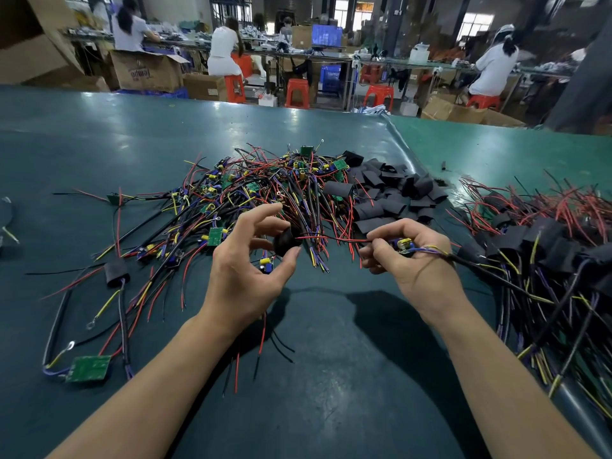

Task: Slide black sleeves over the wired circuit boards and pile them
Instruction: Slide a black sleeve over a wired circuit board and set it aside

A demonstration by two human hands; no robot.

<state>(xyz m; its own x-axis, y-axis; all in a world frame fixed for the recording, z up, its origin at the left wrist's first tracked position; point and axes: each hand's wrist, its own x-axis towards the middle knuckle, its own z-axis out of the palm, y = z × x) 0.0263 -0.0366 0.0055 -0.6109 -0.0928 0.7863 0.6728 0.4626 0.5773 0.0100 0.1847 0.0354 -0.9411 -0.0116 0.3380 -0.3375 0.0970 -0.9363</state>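
Threading: step in hand looks like feeding a board's wires into a sleeve, board not yet covered.
Left hand [251, 260]: thumb and fingers curled round a black sleeve [286, 241], holding its mouth toward the right; index finger lifted clear.
Right hand [409, 256]: fingers curled tight round a wired board [404, 244], yellow and blue parts showing between the fingertips; its black cable trails off right toward the finished pile.
Red wire [334, 239]: runs from the right hand across the gap to the sleeve's mouth; can't tell if the tip is inside yet.
Bare boards [251, 190]: tangled heap on the green table [99, 144], beyond the hands, centre.
Spare sleeves [390, 190]: loose heap just right of that tangle, touching it.
Finished pile [543, 240]: sleeved boards at far right, near the right hand.
Strays: one sleeved board [116, 274] and one bare green board [88, 368] lying apart at left.
Next move, my read: gather all loose leads into the sleeve opening, then push the board through until covered; stray wires snagging on the rim is the likely hitch.
After: drop it on the right pile.
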